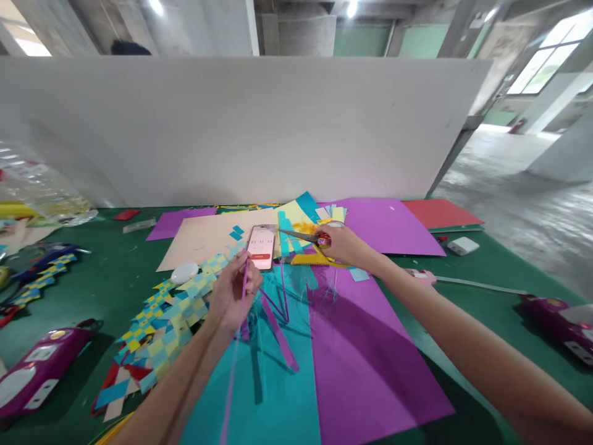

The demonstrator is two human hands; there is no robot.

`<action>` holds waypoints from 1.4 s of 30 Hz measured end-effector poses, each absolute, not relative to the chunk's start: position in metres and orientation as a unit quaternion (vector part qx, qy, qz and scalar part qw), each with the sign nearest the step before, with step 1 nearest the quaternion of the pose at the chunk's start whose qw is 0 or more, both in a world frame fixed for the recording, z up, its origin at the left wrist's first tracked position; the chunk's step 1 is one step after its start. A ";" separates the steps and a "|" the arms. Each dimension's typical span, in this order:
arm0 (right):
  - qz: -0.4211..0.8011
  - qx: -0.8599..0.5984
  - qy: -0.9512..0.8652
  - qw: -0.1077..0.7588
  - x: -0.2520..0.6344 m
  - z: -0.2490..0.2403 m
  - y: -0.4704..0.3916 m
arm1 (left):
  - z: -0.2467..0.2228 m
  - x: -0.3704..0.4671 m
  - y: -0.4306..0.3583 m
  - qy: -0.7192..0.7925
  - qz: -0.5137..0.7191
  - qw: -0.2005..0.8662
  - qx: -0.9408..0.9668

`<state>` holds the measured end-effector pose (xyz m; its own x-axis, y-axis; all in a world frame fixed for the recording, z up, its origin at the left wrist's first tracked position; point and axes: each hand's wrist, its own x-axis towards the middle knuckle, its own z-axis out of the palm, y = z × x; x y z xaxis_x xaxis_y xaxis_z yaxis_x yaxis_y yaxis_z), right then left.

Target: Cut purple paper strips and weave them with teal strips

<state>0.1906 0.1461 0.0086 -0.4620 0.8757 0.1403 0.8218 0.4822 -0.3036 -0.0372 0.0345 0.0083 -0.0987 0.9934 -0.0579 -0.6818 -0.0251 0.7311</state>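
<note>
Between the closed fingers of my left hand runs a thin purple paper strip, hanging down toward me. My right hand is wrapped round a pair of scissors, whose blades point left above the phone's edge. The phone lies face up with a timer on its screen, just beyond my left hand. Loose purple strips are strewn on a teal sheet below my hands. A purple sheet lies beside it under my right forearm. A yellow cutter rests below the scissors.
Woven blue and yellow paper pieces are heaped at left. Purple glue-gun-like tools lie at both sides. A white charger and red sheets are at right. A plastic bottle lies far left. A white board closes the back.
</note>
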 end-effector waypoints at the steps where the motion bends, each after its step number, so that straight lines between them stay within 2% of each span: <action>1: 0.097 -0.498 -0.852 0.132 0.183 0.006 0.155 | 0.009 -0.038 0.035 0.319 0.673 0.618 0.252; 11: 0.100 -0.494 -0.861 0.066 0.158 -0.016 0.189 | 0.004 -0.041 0.037 0.399 0.682 0.544 0.282; 18: 0.097 -0.484 -0.861 0.121 0.156 0.011 0.147 | 0.001 -0.036 0.033 0.478 0.670 0.446 0.352; 20: 0.159 -0.448 -0.871 0.127 0.156 0.019 0.118 | 0.001 -0.034 0.031 0.491 0.657 0.419 0.389; 22: 0.390 -0.328 -0.853 0.111 0.157 0.023 0.089 | 0.001 -0.032 0.029 0.502 0.645 0.397 0.417; 23: 0.446 -0.299 -0.836 0.112 0.158 0.023 0.077 | 0.000 -0.031 0.029 0.507 0.642 0.387 0.425; 30: 0.569 -0.269 -0.768 0.117 0.178 0.012 0.048 | -0.003 -0.034 0.033 0.487 0.694 0.354 0.396; 37: 0.598 -0.241 -0.761 0.076 0.217 0.000 0.047 | 0.009 -0.058 0.050 0.437 0.768 0.376 0.278; 39: 0.548 -0.255 -0.789 0.109 0.221 -0.005 0.048 | 0.014 -0.058 0.051 0.424 0.765 0.405 0.266; 42: 0.382 -0.341 -0.828 0.228 0.221 -0.011 0.051 | 0.021 -0.043 0.043 0.430 0.706 0.464 0.317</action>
<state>0.2212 0.0505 -0.0115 -0.6638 0.7387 0.1168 0.3912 0.4761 -0.7876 -0.0426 0.0430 0.0212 -0.3685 0.9284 0.0487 -0.3824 -0.1991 0.9023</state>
